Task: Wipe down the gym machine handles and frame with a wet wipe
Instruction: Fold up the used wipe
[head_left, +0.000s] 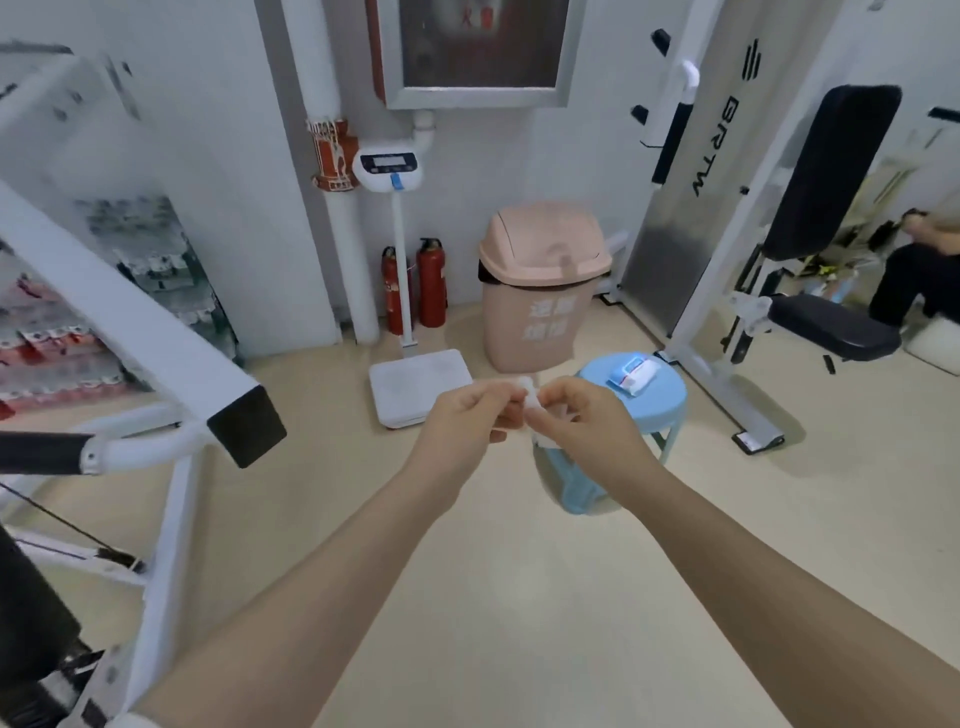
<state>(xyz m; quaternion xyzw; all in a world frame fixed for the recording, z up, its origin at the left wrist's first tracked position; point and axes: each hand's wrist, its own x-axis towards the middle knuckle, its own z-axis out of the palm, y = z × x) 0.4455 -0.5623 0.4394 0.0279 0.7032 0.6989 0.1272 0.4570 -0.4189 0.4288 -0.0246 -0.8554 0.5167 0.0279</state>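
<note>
Both hands meet in the middle of the frame, pinching a small white wet wipe between them. The left hand has its grip pressed together on the wipe's left edge, and the right hand has its fingers pinched on the right and lower part, so the soft, crumpled sheet bunches up between the two.

Just behind the right hand there's a round, smooth light-blue plastic stool with a flat pack of wipes lying on its seat. Further back stands a pink plastic bin with a domed swing lid, and left of that a white scale with a thin pole.

The gym machine frame, white square metal tubing with a black end cap, fills the left side, with a black padded handle below it at the left edge.
</note>
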